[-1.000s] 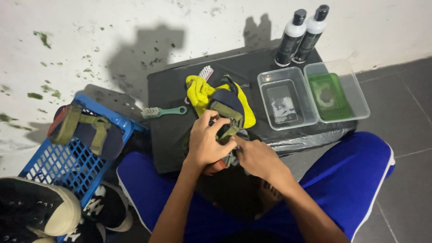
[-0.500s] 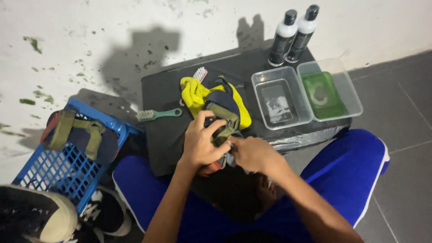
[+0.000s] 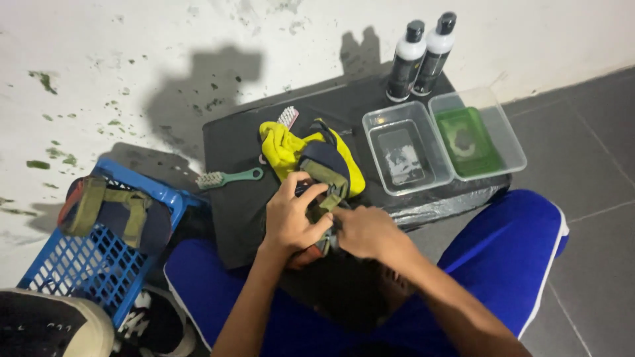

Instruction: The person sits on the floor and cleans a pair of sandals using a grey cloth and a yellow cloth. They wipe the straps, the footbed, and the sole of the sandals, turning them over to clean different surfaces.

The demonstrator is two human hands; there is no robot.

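At the near edge of the dark mat, a navy sandal with olive straps is gripped by both hands: the left hand is wrapped around its side, the right hand is closed on the strap end. The strap is probably best worked with the sole braced firmly, so that it cannot twist. A yellow cloth lies under the sandal's toe. Farther left, a green brush rests on the mat. At the far right corner two clear tubs and two bottles are set.
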